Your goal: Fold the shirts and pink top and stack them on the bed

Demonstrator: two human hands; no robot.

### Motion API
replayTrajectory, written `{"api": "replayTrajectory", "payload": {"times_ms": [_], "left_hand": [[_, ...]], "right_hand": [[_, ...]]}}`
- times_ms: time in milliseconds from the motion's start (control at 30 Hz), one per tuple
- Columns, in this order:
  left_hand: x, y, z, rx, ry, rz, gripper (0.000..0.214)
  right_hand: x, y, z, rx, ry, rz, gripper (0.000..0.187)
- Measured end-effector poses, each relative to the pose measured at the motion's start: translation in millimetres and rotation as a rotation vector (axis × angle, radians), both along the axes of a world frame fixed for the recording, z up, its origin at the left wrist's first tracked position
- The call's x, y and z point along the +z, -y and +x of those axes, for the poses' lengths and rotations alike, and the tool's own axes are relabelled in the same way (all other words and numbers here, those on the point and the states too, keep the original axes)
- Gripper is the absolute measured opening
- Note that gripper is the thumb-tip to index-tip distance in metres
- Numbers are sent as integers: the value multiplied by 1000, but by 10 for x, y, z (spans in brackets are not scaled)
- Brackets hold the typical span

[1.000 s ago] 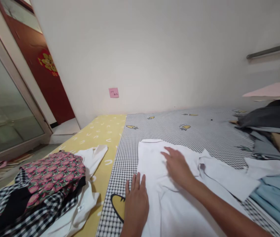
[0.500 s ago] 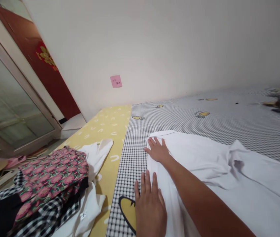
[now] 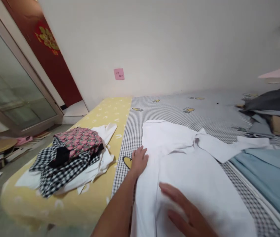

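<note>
A white shirt (image 3: 191,171) lies spread on the checked sheet (image 3: 127,141), one sleeve stretched out to the right. Its left side is turned over in a long strip running toward me. My left hand (image 3: 140,160) rests at the shirt's left edge, fingers slightly bent and apart, holding nothing. Lower down, my right hand (image 3: 184,210) is over the near part of the shirt with thumb and fingers apart. It is a little blurred, and I cannot tell whether it touches the cloth.
A heap of clothes, with a pink floral piece (image 3: 80,140) and a black-and-white checked piece (image 3: 68,177), lies on the yellow cover (image 3: 100,113) at left. Folded light-blue cloth (image 3: 270,174) lies at right, dark clothes (image 3: 273,102) behind it. A wall (image 3: 166,49) stands behind the bed.
My right hand has drawn back from the shirt's far left corner toward me. My left hand has moved forward along the left edge. The view now takes in more of the right side.
</note>
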State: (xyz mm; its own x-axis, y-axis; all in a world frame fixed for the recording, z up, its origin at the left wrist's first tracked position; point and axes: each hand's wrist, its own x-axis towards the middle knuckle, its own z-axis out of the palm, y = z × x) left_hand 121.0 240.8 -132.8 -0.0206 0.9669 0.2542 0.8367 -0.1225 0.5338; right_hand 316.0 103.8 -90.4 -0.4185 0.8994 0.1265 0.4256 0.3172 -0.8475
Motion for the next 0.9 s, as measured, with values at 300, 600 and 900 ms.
{"api": "replayTrajectory", "payload": {"times_ms": [300, 600, 900], "left_hand": [[-247, 1875, -230, -141, 86, 36, 49], [-940, 3464, -300, 279, 683, -126, 48], [-752, 3856, -273, 240, 581, -144, 57]], "right_hand": [[-895, 1513, 39, -322, -603, -1045, 77], [-1014, 1662, -391, -187, -278, -771, 61], [-607, 1791, -393, -200, -603, -899, 51]]}}
